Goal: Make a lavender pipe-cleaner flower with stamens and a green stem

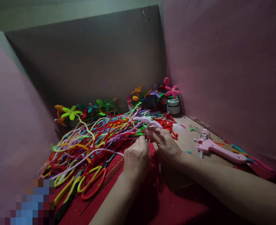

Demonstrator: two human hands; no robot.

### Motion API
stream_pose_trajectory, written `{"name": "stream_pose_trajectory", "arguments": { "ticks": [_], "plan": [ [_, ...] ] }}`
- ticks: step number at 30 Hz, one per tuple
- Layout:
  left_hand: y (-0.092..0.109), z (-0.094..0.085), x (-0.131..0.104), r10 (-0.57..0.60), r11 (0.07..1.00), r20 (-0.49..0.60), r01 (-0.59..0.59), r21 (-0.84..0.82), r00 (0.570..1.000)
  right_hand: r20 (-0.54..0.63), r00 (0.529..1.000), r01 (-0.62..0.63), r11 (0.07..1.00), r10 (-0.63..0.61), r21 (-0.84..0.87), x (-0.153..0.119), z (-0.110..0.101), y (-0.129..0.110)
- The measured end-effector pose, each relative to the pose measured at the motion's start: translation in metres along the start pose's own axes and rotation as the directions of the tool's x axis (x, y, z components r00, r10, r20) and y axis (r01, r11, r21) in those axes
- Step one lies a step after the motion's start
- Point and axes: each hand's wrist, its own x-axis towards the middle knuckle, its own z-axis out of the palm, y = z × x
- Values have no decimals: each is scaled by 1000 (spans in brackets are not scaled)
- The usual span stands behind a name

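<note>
My right hand (165,142) is closed, its fingertips pinching a pale lilac pipe-cleaner petal piece (155,123) that sticks out to the left above my knuckles. My left hand (137,156) is a fist right beside it, the two hands nearly touching. Whatever the left fingers grip is hidden behind the back of the hand. A lilac pipe cleaner (105,149) runs from the pile toward the left hand; whether it is held I cannot tell. The large heap of coloured pipe cleaners (100,131) lies just beyond and left of both hands.
Orange-and-yellow-handled scissors (94,184), yellow-black pliers (69,193) and thin rods (102,187) lie on the red cloth (138,206). A pink glue gun (222,150) rests on the cardboard (187,137) at right. Pipe-cleaner flowers (172,91) and a pale jar (173,107) stand at the back.
</note>
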Motion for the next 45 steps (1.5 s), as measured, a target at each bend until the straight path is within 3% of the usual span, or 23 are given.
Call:
{"name": "stream_pose_trajectory", "arguments": {
  "ticks": [3,5,7,9,12,14,17,25,30,33,35,36,38,40,42,43,45],
  "plan": [
    [-2,4,0,-13,998,77,9,61,997,14,1000,8,1000,-7,-8,0,0,0],
    [-3,3,3,-53,995,83,59,-76,995,25,1000,0,999,1,-47,0,0,0],
    [-2,-1,6,-135,929,104,163,-332,985,29,1000,5,996,-2,-90,1,0,-1],
    [-2,-7,10,-224,735,213,309,-604,951,37,999,22,995,-18,-100,2,1,-1],
    [1,-17,15,-255,311,451,514,-799,855,49,998,34,999,-32,-34,2,2,-2],
    [2,-23,16,-231,106,539,572,-813,810,56,998,24,1000,-24,-6,2,2,-2],
    [2,-26,17,-156,-57,590,589,-806,792,99,995,28,1000,-28,-5,2,1,-2],
    [-10,-22,15,58,-331,584,568,-754,810,212,977,-33,995,14,89,4,-2,-11],
    [-9,-26,13,121,-405,568,562,-721,814,277,961,-61,987,18,147,4,1,-17],
    [-8,-26,14,122,-370,582,581,-725,804,256,967,-56,985,12,164,4,0,-13],
    [-7,-26,16,91,-270,601,601,-752,794,204,979,-31,989,1,142,5,-1,-9],
    [-6,-25,16,51,-182,603,601,-778,796,171,985,-23,992,1,128,5,-2,-7],
    [-4,-22,16,-83,98,553,559,-824,829,116,993,-28,995,17,99,6,-3,-3],
    [-2,-17,14,-229,464,373,438,-770,899,87,996,-31,996,24,82,6,-3,-2],
    [-3,-11,10,-261,755,134,289,-588,956,65,998,10,998,-14,55,5,-1,-1],
    [-3,-8,9,-240,834,42,228,-502,970,55,998,34,999,-36,34,4,0,-1],
    [-5,-6,7,-196,889,-28,165,-426,980,38,998,53,999,-53,-5,3,2,-2]
  ]
}}
